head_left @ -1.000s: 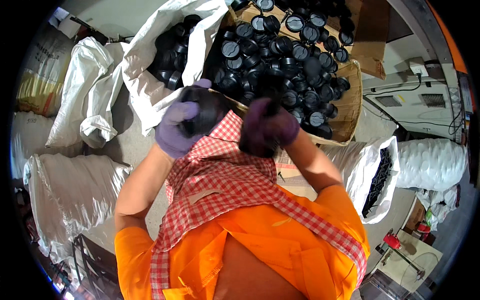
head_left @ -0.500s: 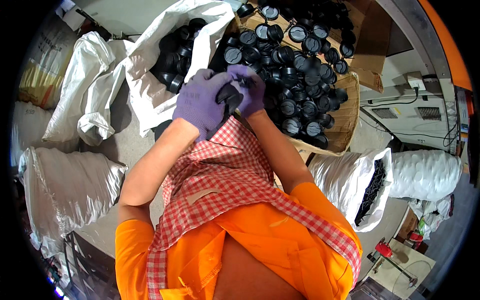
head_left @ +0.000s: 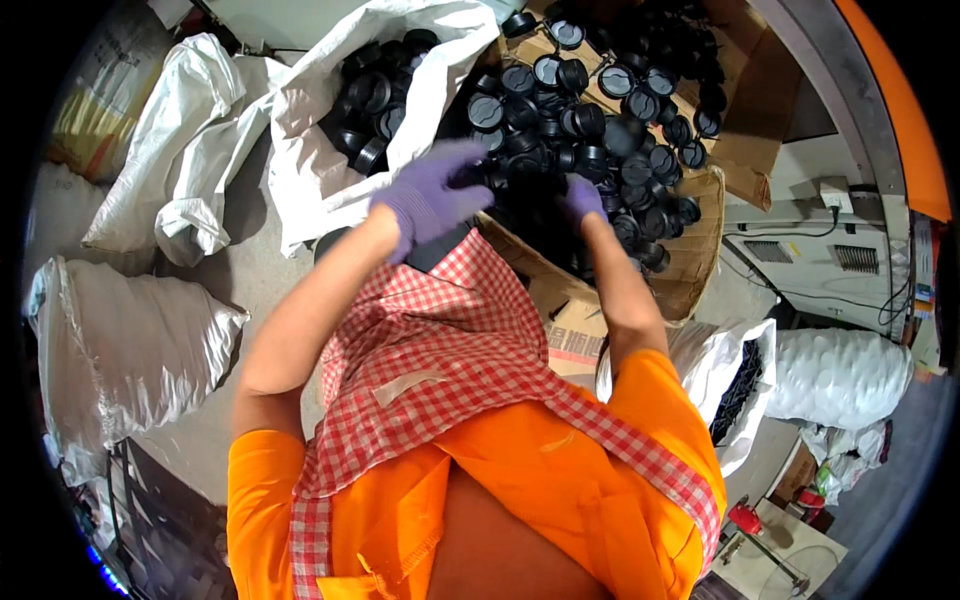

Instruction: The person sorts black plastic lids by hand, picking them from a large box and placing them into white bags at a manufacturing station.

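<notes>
My left hand [head_left: 432, 200], in a purple glove, hovers over the near left edge of the carton, its fingers stretched out and apart. Motion blurs it, and I make out nothing held in it. My right hand [head_left: 580, 200], gloved the same way, reaches down among the black round plastic lids [head_left: 637, 172] heaped in the cardboard carton [head_left: 690, 275]. Its fingertips are hidden between the lids and the carton's dark inside. Left of the carton, an open white woven sack [head_left: 300, 140] holds more black lids [head_left: 372, 92].
Folded white sacks [head_left: 190, 150] stand at far left, with a full white sack [head_left: 140, 345] nearer. At right lies an open sack of thin black parts [head_left: 735, 395] beside another white sack [head_left: 840, 378]. A pale cabinet [head_left: 820, 255] with a cable stands behind.
My hands have come apart from the dark piece they held together. The right one has gone down into the carton; the left has opened, staying near the sack.
</notes>
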`<state>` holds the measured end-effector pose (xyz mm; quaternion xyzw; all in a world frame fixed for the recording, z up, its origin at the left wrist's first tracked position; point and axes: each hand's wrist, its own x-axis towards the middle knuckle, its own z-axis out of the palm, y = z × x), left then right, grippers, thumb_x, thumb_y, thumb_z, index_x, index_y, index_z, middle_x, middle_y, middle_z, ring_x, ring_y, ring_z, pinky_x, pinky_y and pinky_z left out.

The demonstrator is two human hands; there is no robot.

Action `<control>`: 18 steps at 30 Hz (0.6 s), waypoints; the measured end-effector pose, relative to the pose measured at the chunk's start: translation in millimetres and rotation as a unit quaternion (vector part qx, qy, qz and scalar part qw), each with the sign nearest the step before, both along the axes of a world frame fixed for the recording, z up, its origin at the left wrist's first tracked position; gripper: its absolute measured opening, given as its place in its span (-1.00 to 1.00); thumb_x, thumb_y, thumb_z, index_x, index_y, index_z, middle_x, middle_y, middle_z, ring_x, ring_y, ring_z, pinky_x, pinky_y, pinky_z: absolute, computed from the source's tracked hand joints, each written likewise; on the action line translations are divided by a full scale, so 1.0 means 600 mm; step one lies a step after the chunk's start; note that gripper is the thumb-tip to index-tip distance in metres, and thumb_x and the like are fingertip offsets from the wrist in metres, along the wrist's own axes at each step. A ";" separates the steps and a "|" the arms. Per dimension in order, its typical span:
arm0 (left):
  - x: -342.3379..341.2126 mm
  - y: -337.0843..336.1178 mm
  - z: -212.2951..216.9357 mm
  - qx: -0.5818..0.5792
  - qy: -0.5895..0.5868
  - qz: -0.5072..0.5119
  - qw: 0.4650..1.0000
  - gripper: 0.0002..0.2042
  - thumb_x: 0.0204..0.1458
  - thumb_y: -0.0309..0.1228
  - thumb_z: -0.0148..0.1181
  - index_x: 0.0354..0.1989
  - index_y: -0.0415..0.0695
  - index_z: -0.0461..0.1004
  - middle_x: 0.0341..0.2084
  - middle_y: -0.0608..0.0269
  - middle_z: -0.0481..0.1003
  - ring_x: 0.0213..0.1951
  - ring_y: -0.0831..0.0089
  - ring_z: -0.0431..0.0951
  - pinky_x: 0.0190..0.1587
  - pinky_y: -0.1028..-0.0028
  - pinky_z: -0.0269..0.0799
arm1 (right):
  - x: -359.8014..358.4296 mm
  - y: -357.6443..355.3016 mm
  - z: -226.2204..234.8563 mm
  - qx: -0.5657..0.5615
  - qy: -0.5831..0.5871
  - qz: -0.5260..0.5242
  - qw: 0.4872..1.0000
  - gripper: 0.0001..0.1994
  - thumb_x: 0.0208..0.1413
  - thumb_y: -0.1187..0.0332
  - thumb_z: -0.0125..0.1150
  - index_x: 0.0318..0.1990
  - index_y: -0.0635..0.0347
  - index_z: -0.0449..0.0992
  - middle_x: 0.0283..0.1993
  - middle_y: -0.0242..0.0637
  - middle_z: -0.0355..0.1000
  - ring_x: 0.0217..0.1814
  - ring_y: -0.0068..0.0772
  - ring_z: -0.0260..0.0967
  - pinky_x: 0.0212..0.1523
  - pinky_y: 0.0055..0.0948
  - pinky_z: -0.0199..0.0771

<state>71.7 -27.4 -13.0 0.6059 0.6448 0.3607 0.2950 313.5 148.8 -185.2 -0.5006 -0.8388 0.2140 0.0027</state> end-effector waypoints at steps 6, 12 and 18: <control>0.089 -0.012 -0.090 -0.212 -0.599 0.051 0.771 -0.51 -0.05 -0.19 0.20 0.03 -0.12 0.25 -0.47 0.33 0.34 -0.32 0.49 0.37 -0.22 0.44 0.37 | -0.032 -0.163 0.120 0.042 0.330 -0.124 0.935 -0.86 -0.11 0.39 0.20 -0.34 0.14 0.48 -0.37 -0.21 0.47 -0.27 -0.32 0.43 -0.24 -0.41 0.41; 0.082 0.030 -0.065 -0.205 -0.485 0.123 0.841 -0.89 -0.06 -0.40 0.05 -0.41 -0.16 0.35 -0.59 0.25 0.32 -0.54 0.46 0.36 -0.53 0.58 0.29 | -0.073 -0.226 0.182 -0.109 0.544 -0.053 0.831 -0.88 -0.10 0.51 0.20 -0.34 0.19 0.49 -0.29 -0.27 0.48 -0.29 -0.50 0.41 -0.25 -0.54 0.41; 0.019 -0.017 -0.042 -0.185 -0.515 -0.073 0.834 -0.81 -0.07 -0.39 0.10 -0.37 -0.28 0.43 -0.51 0.12 0.45 -0.47 0.32 0.49 -0.47 0.45 0.44 | -0.028 -0.155 0.146 0.014 0.516 0.037 0.856 -0.79 -0.06 0.46 0.18 -0.20 0.15 0.48 -0.19 -0.19 0.47 -0.19 -0.30 0.44 -0.22 -0.45 0.43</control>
